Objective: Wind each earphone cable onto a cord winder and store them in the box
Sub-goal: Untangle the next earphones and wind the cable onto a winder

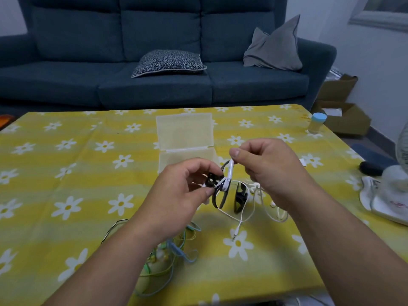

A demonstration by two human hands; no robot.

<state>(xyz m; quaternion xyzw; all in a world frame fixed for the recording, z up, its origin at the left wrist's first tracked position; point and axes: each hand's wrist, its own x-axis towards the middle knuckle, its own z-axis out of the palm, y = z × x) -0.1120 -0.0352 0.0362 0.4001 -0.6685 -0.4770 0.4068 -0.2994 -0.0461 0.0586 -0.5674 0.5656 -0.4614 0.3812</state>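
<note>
Closest to you, a heap of coloured cables (170,250), green, blue and yellow, lies on the yellow tablecloth (66,173) with white flowers. Your left arm hides part of it. A thin black cable (110,229) curls out on its left side.

A little further on, your two hands are up over the table, close together. Your left hand (176,193) has its fingers curled and pinches a black cord winder (210,181). A white earphone cable (236,233) is wrapped round the winder a few times. Your right hand (267,166) pinches the small white stick part of that same cable between thumb and finger, just above the winder. The rest of the white cable hangs down in a loop, and its plug touches the cloth near a flower. A dark loop hangs under the winder too, and it is hard to tell what it joins.

On the cloth just under your hands lies a second black winder (239,200). More white cable lies beside your right wrist.

Just past your hands sits the clear box (185,131). It is open, with its lid tipped back.

At the right edge stands a white fan (393,195). Its base has red writing, too blurry to read. A jar with a blue lid (316,123) stands near the far right corner of the table.

Behind the table is a blue sofa (154,89) with a spotty cushion (169,62) and a grey cushion (273,45). Brown cardboard boxes (346,115) sit on the floor beside it
</note>
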